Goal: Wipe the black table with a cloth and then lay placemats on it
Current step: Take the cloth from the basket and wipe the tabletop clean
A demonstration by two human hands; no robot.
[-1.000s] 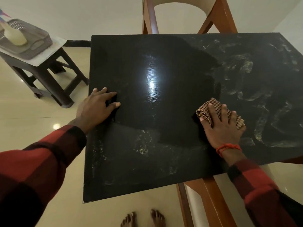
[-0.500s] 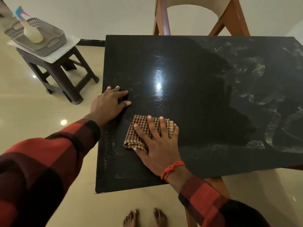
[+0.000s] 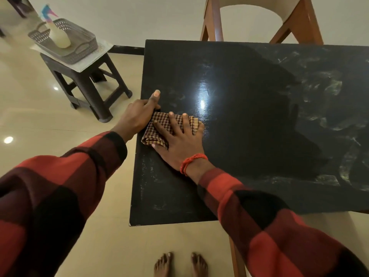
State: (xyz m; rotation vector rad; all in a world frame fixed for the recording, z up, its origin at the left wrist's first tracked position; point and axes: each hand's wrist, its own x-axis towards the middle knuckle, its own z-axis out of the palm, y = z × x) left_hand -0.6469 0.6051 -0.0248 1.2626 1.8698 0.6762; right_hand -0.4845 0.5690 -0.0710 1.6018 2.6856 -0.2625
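Far left, off the work: dark plastic stool [image 3: 87,82] carrying a grey perforated basket [image 3: 65,42] with a pale spray bottle [image 3: 58,35] inside, on a pale flat sheet, possibly the placemats, too unclear to tell.

At the left edge of the glossy black desk [image 3: 229,176]: left hand [image 3: 137,116] gripping the rim, thumb up on the top surface, fingers curled over the side, bracing. Just beside it, touching or nearly so, right hand [image 3: 179,140] laid flat with fingers spread, pressing down the folded brown-and-tan checked cloth [image 3: 157,130] near the left edge, midway along it.

Judged step: wiping, partly done. Dull smears visible below the cloth along the near-left strip; heavier pale swirls across the far right of the desk.

To do it well:
- Keep the palm flat, pressure even.
- Run overlapping strokes toward the near-left corner first.
- Refold to a clean face before tackling the right-hand swirls.
- Shift the bracing hand clear so the patch under it gets wiped too.
- Check against the lamp glare for leftover streaks.
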